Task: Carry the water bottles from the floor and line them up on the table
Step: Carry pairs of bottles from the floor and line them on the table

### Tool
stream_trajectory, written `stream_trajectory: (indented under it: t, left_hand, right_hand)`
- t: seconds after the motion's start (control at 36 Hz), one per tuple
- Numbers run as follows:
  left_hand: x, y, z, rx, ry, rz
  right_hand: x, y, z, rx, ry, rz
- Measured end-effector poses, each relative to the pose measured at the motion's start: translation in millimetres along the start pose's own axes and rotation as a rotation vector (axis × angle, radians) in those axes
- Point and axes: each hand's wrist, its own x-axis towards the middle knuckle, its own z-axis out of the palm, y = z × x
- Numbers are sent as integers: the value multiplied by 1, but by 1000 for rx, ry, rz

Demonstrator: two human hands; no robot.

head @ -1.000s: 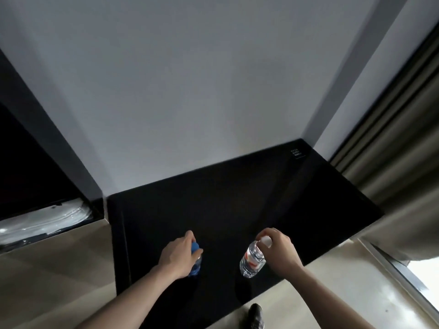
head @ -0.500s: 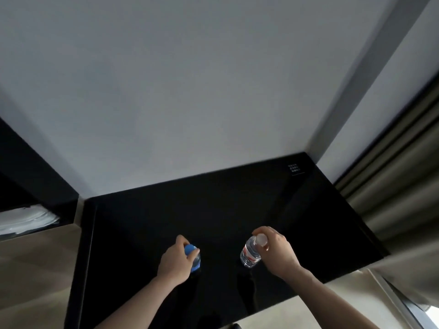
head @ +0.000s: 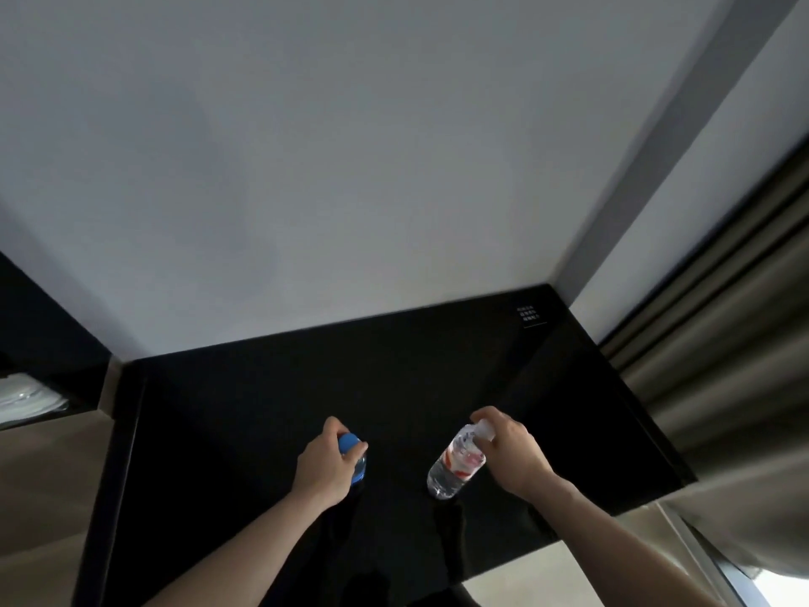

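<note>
From the head camera, looking down, a glossy black bench [head: 394, 378] fills the lower middle of the view, its far edge against a pale grey wall [head: 350, 168] and its right far corner carrying a small patch of white print [head: 526, 314] too small to read. The left hand [head: 326, 464] is curled round the top of a bottle with a blue cap [head: 350, 444], gripping it at the neck; the hand hides most of it, only the cap and a strip of clear body with blue on it showing. Whether its base touches the bench cannot be told. The right hand [head: 510, 453] grasps a clear bottle with a red and white label [head: 457, 464] by its white cap end, fingers wrapped round the neck. This bottle is tilted, its top leaning toward the right hand and its base toward the near middle of the bench, over or on the dark surface; contact is unclear. The two bottles are near each other but apart, side by side across the front half of the bench. Grey-brown curtains [head: 722, 343] hang at the right, and beige floor [head: 39, 475] shows at the left and lower right. At the far left a dark recess holds something pale and shiny [head: 26, 398].
</note>
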Motion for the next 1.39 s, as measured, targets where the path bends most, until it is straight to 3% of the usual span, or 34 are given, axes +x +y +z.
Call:
stream_trajectory:
  t: [0.44, 0.78, 1.19, 1.39]
  left_hand:
    - [65, 83, 54, 13, 33, 29]
    - [126, 201, 131, -45, 95, -103]
    - [155, 248, 156, -49, 82, -139]
    - [161, 247, 158, -46, 75, -94]
  right_hand:
    - [107, 77, -98, 0, -102, -160]
    - [236, 139, -200, -300, -200, -593]
    - [283, 170, -237, -226, -294, -485]
    - [265, 177, -234, -71, -172, -406]
